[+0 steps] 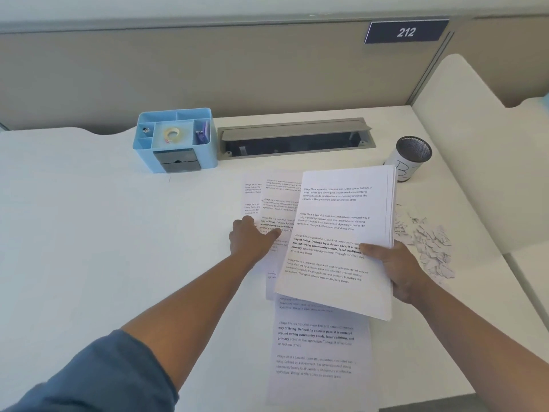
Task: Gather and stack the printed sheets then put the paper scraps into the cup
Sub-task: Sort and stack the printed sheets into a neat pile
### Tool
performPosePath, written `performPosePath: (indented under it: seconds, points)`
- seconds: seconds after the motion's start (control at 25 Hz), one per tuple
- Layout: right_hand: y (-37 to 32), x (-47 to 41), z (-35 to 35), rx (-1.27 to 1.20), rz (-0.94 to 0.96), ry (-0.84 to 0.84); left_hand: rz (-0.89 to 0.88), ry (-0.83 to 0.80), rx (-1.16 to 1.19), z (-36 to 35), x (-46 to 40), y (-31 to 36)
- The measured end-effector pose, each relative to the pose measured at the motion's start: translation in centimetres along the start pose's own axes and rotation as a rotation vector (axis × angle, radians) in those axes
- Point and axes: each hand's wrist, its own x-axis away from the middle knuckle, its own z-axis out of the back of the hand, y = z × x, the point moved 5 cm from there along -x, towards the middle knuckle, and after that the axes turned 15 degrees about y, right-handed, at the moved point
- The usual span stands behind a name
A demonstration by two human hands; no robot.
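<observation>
Nearest, one printed sheet (319,361) flat on the worktop (118,218). Right hand (398,272) pinching the gathered stack (338,233); left hand (252,239), fingers (274,232) flat, pressing loose sheets (276,200). Better slid under the stack, edges squared. Beyond: scraps (427,245), cup (411,157).

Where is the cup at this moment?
In the head view the cup stands at the far right of the desk, right of the cable tray, just behind the held stack and beyond the scraps.
</observation>
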Motion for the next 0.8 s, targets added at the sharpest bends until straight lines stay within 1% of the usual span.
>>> performPosePath:
  seconds: [0.16,0.28,0.48,0.6,0.8]
  points:
    - [-0.4,-2.2,-0.2,0.01,-0.029,-0.026,-0.016,0.068,-0.14,-0.4,-0.7,0.7]
    - [-0.7,-3.6,-0.4,0.014,-0.046,-0.06,0.039,0.057,-0.181,-0.6,-1.4,1.1]
    - [-1.3,-5.9,-0.4,0.014,-0.071,-0.068,0.114,0.014,-0.179,-0.9,-2.1,1.8]
    - [-2.0,-6.9,-0.6,0.003,-0.062,-0.077,0.124,0.024,-0.144,-0.8,-1.8,2.2]
    - [-2.4,-8.2,-1.3,-0.003,-0.067,-0.076,0.185,0.074,0.084,-0.4,-1.5,1.5]
